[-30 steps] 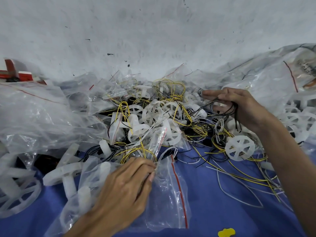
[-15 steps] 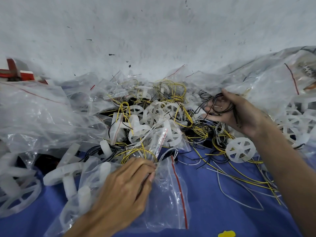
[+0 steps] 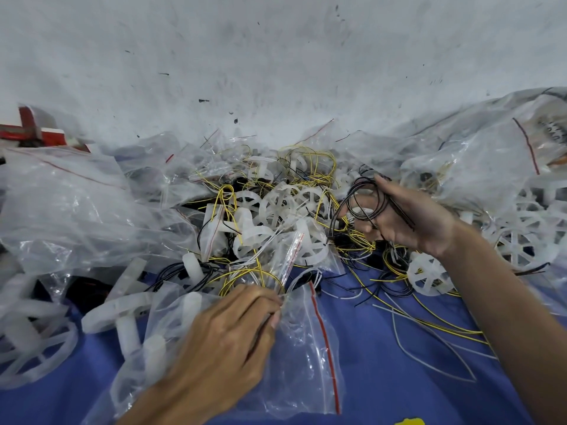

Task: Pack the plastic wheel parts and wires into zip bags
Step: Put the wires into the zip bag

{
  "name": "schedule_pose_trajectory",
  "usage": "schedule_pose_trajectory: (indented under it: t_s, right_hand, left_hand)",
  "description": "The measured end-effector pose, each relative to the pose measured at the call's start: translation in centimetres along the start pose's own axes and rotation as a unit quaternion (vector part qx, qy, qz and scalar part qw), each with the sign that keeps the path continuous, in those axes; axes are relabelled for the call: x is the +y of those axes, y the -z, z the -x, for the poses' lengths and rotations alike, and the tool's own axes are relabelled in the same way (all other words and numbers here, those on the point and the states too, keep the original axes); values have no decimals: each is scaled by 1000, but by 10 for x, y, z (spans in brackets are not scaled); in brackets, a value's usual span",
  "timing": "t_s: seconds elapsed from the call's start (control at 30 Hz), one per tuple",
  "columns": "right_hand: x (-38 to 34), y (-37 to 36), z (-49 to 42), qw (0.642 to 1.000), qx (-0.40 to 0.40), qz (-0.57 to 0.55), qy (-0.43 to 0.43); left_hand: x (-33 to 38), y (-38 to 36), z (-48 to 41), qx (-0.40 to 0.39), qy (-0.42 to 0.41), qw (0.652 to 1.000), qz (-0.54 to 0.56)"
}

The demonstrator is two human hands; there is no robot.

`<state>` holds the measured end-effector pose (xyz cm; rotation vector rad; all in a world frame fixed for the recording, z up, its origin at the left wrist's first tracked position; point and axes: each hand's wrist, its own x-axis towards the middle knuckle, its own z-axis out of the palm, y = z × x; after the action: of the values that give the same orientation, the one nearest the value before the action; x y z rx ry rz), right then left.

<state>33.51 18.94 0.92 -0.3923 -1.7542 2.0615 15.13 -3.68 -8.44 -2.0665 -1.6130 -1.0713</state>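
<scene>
Left hand [image 3: 227, 335] pinches a part-filled bag [image 3: 302, 372], right hand [image 3: 408, 216] grips black wires [image 3: 363, 213]; most of the pile [image 3: 276, 207] lies unpacked.

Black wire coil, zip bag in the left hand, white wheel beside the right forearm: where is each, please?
black wire coil [image 3: 383, 200]: head view, right side of loop.
zip bag [image 3: 306, 363]: head view, clear wall.
white wheel [image 3: 429, 275]: head view, hub.

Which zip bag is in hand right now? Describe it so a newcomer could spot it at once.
Look at the blue cloth nearest the camera, in front of the heap of wheels and wires. The clear zip bag lying there has a red seal strip down its right side. Unlike the bags piled around it, the left hand pinches its mouth.
</scene>
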Motion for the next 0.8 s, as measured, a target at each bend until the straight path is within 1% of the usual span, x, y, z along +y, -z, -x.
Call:
schedule_pose_trajectory:
  t_s: [0.1,0.27,0.4,0.53,0.7,0.8]
  right_hand:
    - [3,1,-2,1000,21,15,16]
    - [5,0,-1,995,59,76,27]
    - [6,-4,-2,996,74,17,44]
    - [7,-8,-3,996,42,-54,49]
    - [10,-14,-6,995,44,-84,35]
    - [13,-18,-8,995,15,-98,23]
  left_hand:
    - [0,-1,0,2,-2,1000,-1]
    - [-1,-1,-1,4,-8,1000,-2]
    - [-2,-1,-1,5,-10,1000,0]
    - [-2,-1,-1,7,-11,1000,-3]
    - [-1,-1,-1,12,-8,1000,2]
    - [-1,0,-1,9,-7,1000,2]
